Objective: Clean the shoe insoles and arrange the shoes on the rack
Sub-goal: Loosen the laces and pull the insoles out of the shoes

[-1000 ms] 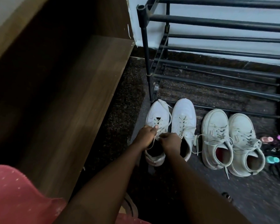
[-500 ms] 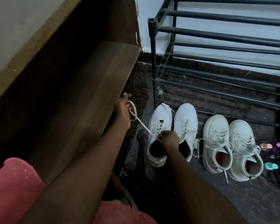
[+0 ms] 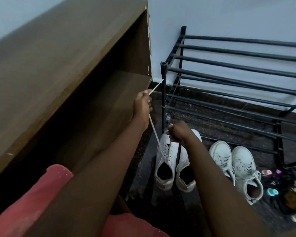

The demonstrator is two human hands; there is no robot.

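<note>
- Lower left of the frame: a red garment (image 3: pixel 24 202) covers the person's lap, and both forearms reach up from it toward the middle.
- Lower centre: a white sneaker (image 3: pixel 164 161) stands on the dark floor with its toe toward the rack. Its mate (image 3: pixel 186 170) touches it on the right.
- Just right of these stands a second white pair (image 3: pixel 220 156).
- The right hand (image 3: pixel 177 132) is over the sneaker's toe, its grip curled tight and pinching a strand just above the eyelets.
- The left hand (image 3: pixel 143 105) is higher and further left, its grip closed round the lace (image 3: pixel 153 127). The lace runs taut from the eyelets up into the fist, and its free end pokes out beyond.
- The sneaker lies below and right of the left grip.
- Upper right: the black rack (image 3: pixel 246 74) stands against a pale wall.
- Upper left: a wooden cabinet (image 3: pixel 58 65).
</note>
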